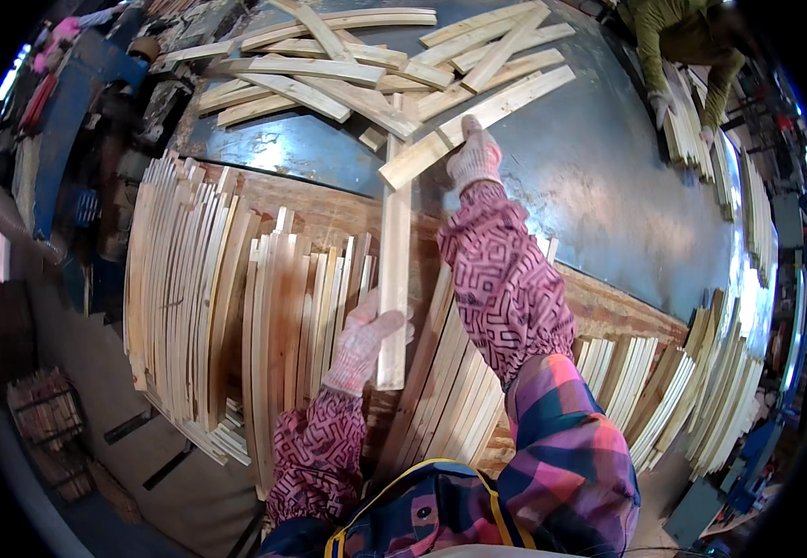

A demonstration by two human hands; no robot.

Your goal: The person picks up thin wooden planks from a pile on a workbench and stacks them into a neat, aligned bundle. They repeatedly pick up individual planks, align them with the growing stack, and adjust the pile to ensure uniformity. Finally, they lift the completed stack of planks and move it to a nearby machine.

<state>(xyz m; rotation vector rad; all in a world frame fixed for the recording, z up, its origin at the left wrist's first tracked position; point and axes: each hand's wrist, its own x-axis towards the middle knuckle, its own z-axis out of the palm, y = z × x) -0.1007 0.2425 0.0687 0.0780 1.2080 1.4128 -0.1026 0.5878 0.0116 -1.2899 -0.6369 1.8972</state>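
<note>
My left hand, in a pale knit glove, is closed round the lower part of a pale wooden slat held lengthwise in front of me. With its arm stretched forward, my right hand, gloved alike, grips another wooden slat that slants up to the right. The lower left end of that slat crosses over the top of the left hand's slat. Beyond both hands a loose heap of wooden slats lies crisscross on a blue-grey metal table. The fingers under the right slat are hidden.
Rows of slats on edge stand on a wooden ledge at the left, with more stacks at the right. At the far right a person in an olive sleeve handles other slats. Machinery lines the left side.
</note>
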